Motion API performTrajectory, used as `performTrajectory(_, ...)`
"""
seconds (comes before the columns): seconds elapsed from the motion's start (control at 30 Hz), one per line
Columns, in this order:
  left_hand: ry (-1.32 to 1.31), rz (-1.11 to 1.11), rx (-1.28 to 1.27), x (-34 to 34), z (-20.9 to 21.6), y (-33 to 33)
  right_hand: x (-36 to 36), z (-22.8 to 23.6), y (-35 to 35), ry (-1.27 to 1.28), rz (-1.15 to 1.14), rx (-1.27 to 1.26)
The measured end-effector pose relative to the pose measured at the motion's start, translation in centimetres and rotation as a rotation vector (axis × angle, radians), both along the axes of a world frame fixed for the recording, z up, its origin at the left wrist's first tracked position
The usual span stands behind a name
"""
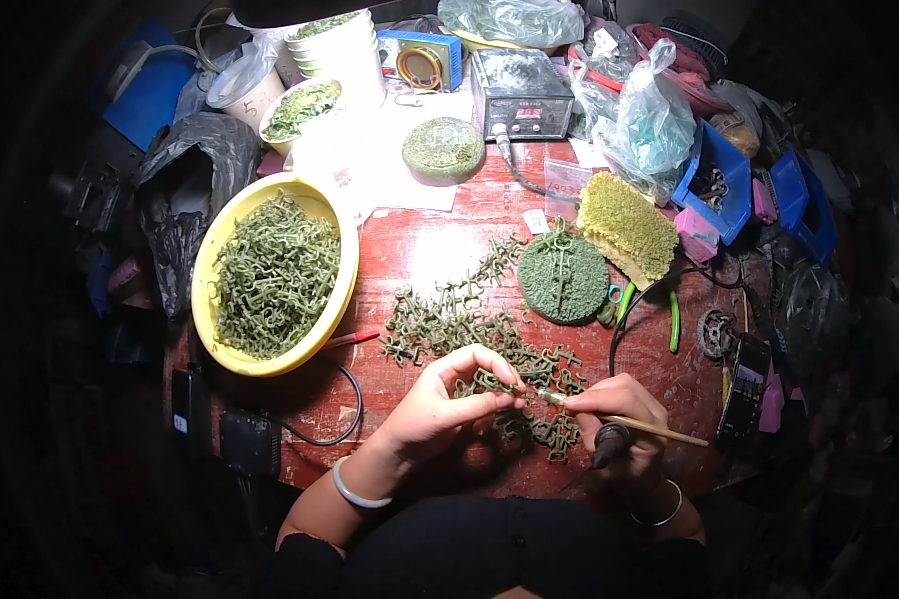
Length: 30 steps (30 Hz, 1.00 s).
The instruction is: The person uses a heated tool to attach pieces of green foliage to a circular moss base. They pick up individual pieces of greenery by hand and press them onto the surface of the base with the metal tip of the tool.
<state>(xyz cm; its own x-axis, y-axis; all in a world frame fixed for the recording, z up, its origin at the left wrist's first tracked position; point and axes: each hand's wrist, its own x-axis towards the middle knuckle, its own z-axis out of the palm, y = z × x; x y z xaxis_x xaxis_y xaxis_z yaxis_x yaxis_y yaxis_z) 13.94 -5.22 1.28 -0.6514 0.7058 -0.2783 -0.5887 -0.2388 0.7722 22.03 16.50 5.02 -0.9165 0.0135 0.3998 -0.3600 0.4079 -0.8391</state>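
My left hand (pixel 435 409) is closed in a pinch above a pile of small, branching green pieces (pixel 449 334). Whatever lies between its fingertips is too small to make out. Close by on the right, my right hand (pixel 629 399) grips a brush (pixel 677 433) with a pale wooden handle. Its metal ferrule points toward the left fingertips. A black-handled pen-like tool (pixel 610 442) also sits in the right hand, under the brush. Beyond the hands, a round, textured green disc (pixel 537 285) carries a branching green piece (pixel 560 262).
A yellow bowl (pixel 203 290) full of similar green pieces stands left. A yellow-green sponge (pixel 629 225) lies past the disc. At the back are a control box (pixel 521 95) with a cable, white tubs and plastic bags. Blue bins (pixel 719 190) and a phone (pixel 745 384) are right.
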Motion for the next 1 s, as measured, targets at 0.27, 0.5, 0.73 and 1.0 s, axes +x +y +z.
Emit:
performTrajectory(0.27,-0.167,0.130,0.174,-0.5,0.7,-0.7,0.1,-0.5,0.2,-0.037,-0.107,-0.064)
performTrajectory(0.5,0.214,0.120,-0.218,-0.1,1.6,0.0,-0.6,-1.1,0.3,-0.063,-0.131,0.079)
performTrajectory(0.73,0.227,-0.262,-0.160,0.5,1.1,0.1,-1.8,-3.2,-1.0,-0.111,-0.126,0.185)
performTrajectory(1.0,0.272,-0.254,-0.166,0.4,1.4,0.2,-1.8,-3.2,-0.9,-0.147,-0.160,0.160)
